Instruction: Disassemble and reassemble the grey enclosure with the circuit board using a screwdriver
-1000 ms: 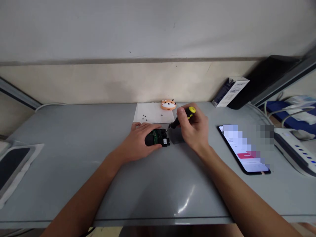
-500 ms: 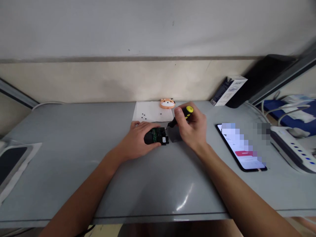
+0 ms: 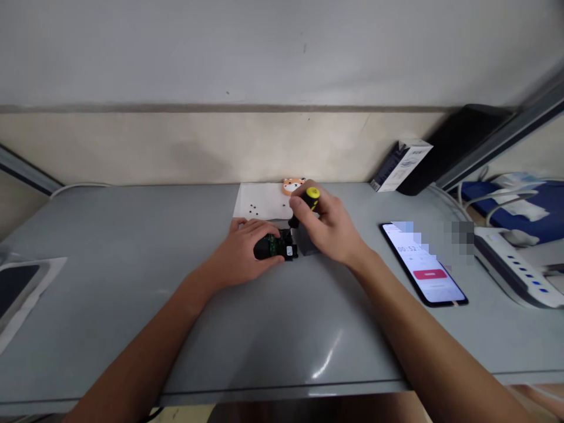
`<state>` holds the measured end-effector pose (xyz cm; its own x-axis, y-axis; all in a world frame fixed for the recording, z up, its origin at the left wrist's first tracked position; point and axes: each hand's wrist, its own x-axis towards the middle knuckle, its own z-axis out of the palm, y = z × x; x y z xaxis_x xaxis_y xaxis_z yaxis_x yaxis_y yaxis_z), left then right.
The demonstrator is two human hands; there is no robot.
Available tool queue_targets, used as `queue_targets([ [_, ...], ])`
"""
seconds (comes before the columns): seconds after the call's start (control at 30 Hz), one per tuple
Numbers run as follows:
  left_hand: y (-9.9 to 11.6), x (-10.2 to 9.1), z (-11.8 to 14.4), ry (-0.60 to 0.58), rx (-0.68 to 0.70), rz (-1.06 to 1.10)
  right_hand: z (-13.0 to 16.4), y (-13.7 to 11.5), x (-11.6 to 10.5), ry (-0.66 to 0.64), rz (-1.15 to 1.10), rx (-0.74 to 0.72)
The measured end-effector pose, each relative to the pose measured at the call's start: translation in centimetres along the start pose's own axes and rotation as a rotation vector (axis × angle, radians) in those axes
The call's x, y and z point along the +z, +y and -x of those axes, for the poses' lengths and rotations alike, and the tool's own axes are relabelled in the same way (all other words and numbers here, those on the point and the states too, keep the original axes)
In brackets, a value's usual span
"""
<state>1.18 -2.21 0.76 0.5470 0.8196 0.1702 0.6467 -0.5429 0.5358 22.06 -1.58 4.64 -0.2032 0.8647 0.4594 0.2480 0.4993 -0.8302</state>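
My left hand [image 3: 249, 249] is closed around the left end of a small black device with an exposed green circuit board [image 3: 274, 245], holding it on the grey table. A white label shows near the device's right end. My right hand [image 3: 328, 223] grips a black and yellow screwdriver [image 3: 312, 200], now nearly upright, its tip down at the device's upper right part. Whether the tip sits in a screw I cannot tell. A dark flat piece [image 3: 304, 242] lies just right of the device, partly under my right hand. Behind them, several tiny dark screws [image 3: 253, 210] rest on white paper [image 3: 268, 194].
An orange animal-faced case [image 3: 292, 186] stands at the paper's back edge. To the right lie a lit phone [image 3: 434, 285], a power strip [image 3: 513, 264] and a leaning carton [image 3: 400, 164] beside a black cylinder [image 3: 449, 153]. A framed dark panel [image 3: 17, 288] lies far left.
My right hand has moved left and tipped the screwdriver from a slant to nearly upright over the device. My left hand keeps its hold. The whole view has shifted slightly.
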Motion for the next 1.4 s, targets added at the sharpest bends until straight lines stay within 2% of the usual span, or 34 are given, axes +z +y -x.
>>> queue_targets([
  [0.1,-0.3,0.2,0.0,0.016,0.031,-0.025,-1.2,-0.1,-0.2,-0.147,-0.042,0.02],
  [0.17,-0.4,0.2,0.0,0.021,0.045,-0.032,-1.9,0.0,-0.2,-0.177,-0.093,0.047],
  [0.23,-0.3,0.2,0.0,0.015,0.058,-0.032,-2.2,0.3,0.1,-0.147,-0.212,0.082],
  [0.4,-0.1,0.0,0.0,-0.004,0.074,-0.049,-1.5,1.1,1.7,-0.002,-0.68,0.149],
  [0.5,-0.2,0.0,0.0,0.002,0.079,-0.062,-1.1,0.9,2.2,0.079,-0.798,0.193],
  [0.63,-0.3,0.1,0.1,0.005,0.089,-0.058,-1.1,0.4,2.3,0.119,-0.804,0.224],
  [0.87,-0.4,0.1,0.1,0.006,0.085,-0.066,-0.9,0.2,2.5,0.107,-0.789,0.183],
  [1.4,-0.3,0.0,0.1,0.0,0.098,-0.073,-0.9,0.1,2.4,0.107,-0.783,0.205],
])
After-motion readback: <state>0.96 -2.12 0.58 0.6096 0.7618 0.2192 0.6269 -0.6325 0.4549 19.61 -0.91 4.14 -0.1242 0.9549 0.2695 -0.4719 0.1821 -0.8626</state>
